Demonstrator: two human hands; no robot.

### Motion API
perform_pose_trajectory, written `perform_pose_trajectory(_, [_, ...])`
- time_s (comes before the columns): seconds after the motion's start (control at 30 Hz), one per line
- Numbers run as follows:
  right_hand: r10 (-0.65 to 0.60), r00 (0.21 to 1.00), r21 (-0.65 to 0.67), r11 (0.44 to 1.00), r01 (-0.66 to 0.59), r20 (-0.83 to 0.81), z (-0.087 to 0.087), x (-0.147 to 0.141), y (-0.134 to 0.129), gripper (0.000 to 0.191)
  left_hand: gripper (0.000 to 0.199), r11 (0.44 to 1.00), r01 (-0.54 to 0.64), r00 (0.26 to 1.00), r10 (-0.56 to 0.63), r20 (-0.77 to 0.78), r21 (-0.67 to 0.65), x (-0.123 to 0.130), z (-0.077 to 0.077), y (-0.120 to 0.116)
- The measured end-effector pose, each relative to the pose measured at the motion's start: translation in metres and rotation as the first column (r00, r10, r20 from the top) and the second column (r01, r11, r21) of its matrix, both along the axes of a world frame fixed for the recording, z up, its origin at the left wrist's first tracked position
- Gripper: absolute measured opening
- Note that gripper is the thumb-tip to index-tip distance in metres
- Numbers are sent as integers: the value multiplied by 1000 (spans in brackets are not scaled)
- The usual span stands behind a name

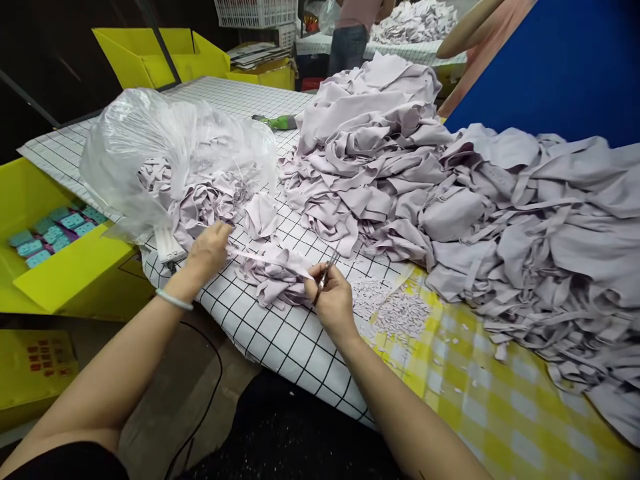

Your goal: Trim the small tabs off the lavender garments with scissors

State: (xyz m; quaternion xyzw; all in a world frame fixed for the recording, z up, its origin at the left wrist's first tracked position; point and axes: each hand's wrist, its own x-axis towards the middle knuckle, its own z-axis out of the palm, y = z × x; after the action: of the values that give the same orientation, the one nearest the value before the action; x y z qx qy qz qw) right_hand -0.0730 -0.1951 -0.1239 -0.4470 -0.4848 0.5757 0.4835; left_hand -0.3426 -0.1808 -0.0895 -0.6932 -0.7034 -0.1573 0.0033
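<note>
My right hand [334, 301] is closed round small metal thread snips [326, 273], blades pointing away from me. Its fingertips also pinch one end of a pale lilac fabric strip [267, 257]. The strip runs left to my left hand [207, 250], which looks closed on its other end; slight blur softens those fingers. Beneath the strip lies a small heap of lilac cloth pieces [275, 283] on the white grid-patterned tablecloth [300, 353]. Just beyond my left hand, a clear plastic bag [135, 133] spreads over more lilac pieces [200, 200].
Large piles of lilac fabric [370, 147] cover the table's middle and right. Tiny clippings [400, 313] lie beside a yellow checked cloth [480, 400]. A green-handled tool [283, 123] rests farther back. Yellow bins [75, 273] stand left; a dark cable [217, 360] hangs below. Other people stand behind.
</note>
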Motion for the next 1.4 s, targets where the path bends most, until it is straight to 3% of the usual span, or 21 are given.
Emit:
perform_pose_trajectory(0.07, [27,999,-10,1000,-28,-45,11,4,1,19,38,998,-55,998,55,-9,16,-7,11,8])
perform_pose_trajectory(0.1, [52,996,-14,998,-53,-72,17,5,0,20,43,1000,-17,1000,17,10,15,-3,18,6])
perform_pose_trajectory(0.17, [95,987,-15,995,-98,-132,27,6,-2,22,51,979,202,971,-202,131,10,19,30,-6])
perform_pose_trajectory(0.23, [113,974,-14,993,-118,-195,34,7,-7,22,50,880,470,825,-464,322,65,53,35,-27])
perform_pose_trajectory(0.27, [114,966,-14,993,-120,-230,37,8,-10,22,46,841,528,755,-529,388,120,70,35,-37])
perform_pose_trajectory(0.33, [103,951,-18,993,-113,-291,42,10,-16,20,26,828,517,697,-554,455,216,96,33,-54])
perform_pose_trajectory(0.4, [56,942,-44,996,-75,-331,45,14,-20,20,7,868,446,686,-487,540,217,108,33,-65])
perform_pose_trajectory(0.47, [-23,930,-115,993,-21,-366,44,18,-22,24,7,901,424,615,-358,703,88,107,37,-70])
perform_pose_trajectory(0.57, [-86,924,-263,965,-17,-372,36,23,-25,31,19,833,529,446,-113,888,-159,98,48,-73])
perform_pose_trajectory(0.63, [-48,942,-306,950,-60,-333,29,26,-28,34,21,782,576,409,-25,912,-237,96,51,-73])
perform_pose_trajectory(0.8, [100,966,-262,951,-163,-237,22,32,-35,37,15,816,524,383,28,923,-243,105,39,-71])
perform_pose_trajectory(0.87, [138,964,-256,947,-195,-226,22,33,-35,37,24,824,519,351,39,935,-229,109,37,-70])
perform_pose_trajectory(0.93, [153,965,-259,943,-206,-212,24,34,-35,37,27,812,536,368,20,930,-230,113,38,-70])
perform_pose_trajectory(1.0, [160,967,-274,938,-211,-197,26,34,-33,38,20,774,583,399,-9,917,-246,116,40,-69])
perform_pose_trajectory(1.07, [174,965,-280,933,-226,-197,28,35,-33,40,27,721,635,393,9,919,-278,118,40,-69])
perform_pose_trajectory(1.23, [348,915,-267,879,-394,-205,21,52,-41,36,33,640,707,145,283,948,-300,118,30,-70])
perform_pose_trajectory(1.27, [386,903,-282,860,-426,-188,18,57,-43,35,32,616,725,125,321,939,-307,117,28,-70])
perform_pose_trajectory(1.4, [365,915,-299,865,-402,-172,4,68,-45,33,27,494,795,209,321,924,-351,117,31,-68])
